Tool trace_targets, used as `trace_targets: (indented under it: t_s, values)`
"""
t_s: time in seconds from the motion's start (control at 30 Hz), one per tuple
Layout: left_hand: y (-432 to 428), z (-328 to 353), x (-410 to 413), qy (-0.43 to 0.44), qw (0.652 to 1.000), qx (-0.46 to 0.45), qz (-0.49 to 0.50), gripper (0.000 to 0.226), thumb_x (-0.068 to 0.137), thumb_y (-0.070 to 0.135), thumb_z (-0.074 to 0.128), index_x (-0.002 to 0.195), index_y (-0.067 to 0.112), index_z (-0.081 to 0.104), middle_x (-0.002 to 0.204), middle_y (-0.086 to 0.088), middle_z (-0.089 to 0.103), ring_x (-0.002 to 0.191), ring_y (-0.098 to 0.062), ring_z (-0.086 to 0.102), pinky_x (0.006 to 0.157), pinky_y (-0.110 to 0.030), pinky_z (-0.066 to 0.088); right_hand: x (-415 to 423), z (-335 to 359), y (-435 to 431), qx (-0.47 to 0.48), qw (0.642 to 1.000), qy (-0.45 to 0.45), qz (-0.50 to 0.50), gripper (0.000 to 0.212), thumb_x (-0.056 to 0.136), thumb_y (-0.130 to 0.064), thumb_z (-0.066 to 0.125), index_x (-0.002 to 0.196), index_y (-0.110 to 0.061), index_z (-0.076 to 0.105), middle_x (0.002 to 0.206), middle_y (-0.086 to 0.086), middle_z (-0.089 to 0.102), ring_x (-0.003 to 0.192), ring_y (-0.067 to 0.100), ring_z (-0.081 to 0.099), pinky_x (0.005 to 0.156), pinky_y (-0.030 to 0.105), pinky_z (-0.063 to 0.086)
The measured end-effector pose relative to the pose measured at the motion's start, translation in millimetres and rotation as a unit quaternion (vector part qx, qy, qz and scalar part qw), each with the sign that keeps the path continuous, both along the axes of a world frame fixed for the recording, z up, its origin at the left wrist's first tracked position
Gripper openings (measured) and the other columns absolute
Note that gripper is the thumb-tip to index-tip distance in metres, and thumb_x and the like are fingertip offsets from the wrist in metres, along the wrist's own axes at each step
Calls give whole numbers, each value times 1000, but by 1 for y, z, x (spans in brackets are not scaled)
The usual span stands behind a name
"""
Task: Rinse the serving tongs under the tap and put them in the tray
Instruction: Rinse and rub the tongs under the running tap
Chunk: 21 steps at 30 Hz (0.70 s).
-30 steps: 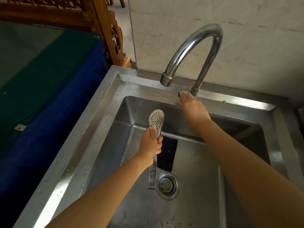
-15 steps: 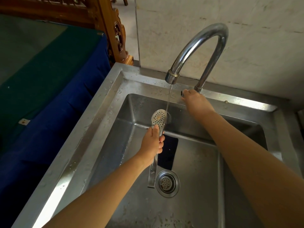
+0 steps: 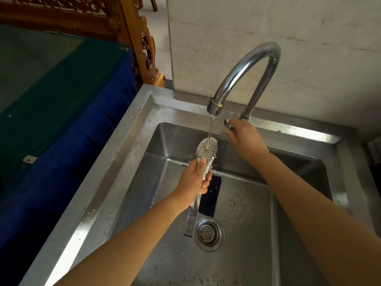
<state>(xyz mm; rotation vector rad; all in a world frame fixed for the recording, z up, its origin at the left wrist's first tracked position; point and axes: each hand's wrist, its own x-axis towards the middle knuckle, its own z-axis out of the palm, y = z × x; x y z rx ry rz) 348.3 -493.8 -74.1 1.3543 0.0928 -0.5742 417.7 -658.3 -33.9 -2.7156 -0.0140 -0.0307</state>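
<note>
The metal serving tongs (image 3: 207, 148) are upright over the steel sink (image 3: 123, 157), perforated head up and handle end down near the drain. My left hand (image 3: 194, 180) grips them round the middle. A thin stream of water falls from the curved chrome tap (image 3: 247, 67) onto the perforated head. My right hand (image 3: 245, 139) reaches to the tap's base, and its thumb and fingers hold the small tap knob (image 3: 227, 123). No tray is in view.
A round drain strainer (image 3: 208, 233) sits in the basin floor, with a dark rectangular patch (image 3: 212, 195) just behind it. A table under green and blue cloth (image 3: 61, 120) stands left of the sink. Carved wooden furniture (image 3: 144, 48) is behind it, and a pale wall backs the tap.
Water started running from the tap. My left hand moved the tongs' head right, under the stream. My right hand stayed on the knob.
</note>
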Motion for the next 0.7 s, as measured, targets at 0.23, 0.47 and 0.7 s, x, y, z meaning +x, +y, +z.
trace_targets:
  t_s: [0.23, 0.47, 0.7]
  values:
    - [7, 2, 3, -49, 997, 53, -10, 30, 98, 43, 32, 99, 20, 52, 71, -2, 50, 48, -3, 45, 38, -16, 33, -32, 12, 17, 159, 984, -85, -4, 23, 93, -23, 51, 106, -9, 63, 90, 1, 63, 71, 6, 52, 62, 6, 39]
    - [11, 3, 5, -108, 987, 118, 5, 30, 98, 43, 31, 87, 22, 49, 62, 5, 51, 42, 1, 42, 38, -14, 33, -33, 10, 38, 294, 954, 54, 7, 32, 79, -25, 71, 105, -15, 54, 77, -6, 57, 65, 5, 53, 59, 12, 47]
    - [21, 1, 2, -146, 975, 167, -8, 32, 98, 44, 23, 92, 28, 50, 78, 0, 55, 60, -5, 49, 53, -16, 37, -28, 6, 58, 323, 946, 14, -26, 33, 96, -25, 46, 70, -4, 48, 60, 8, 46, 58, 21, 43, 52, 26, 36]
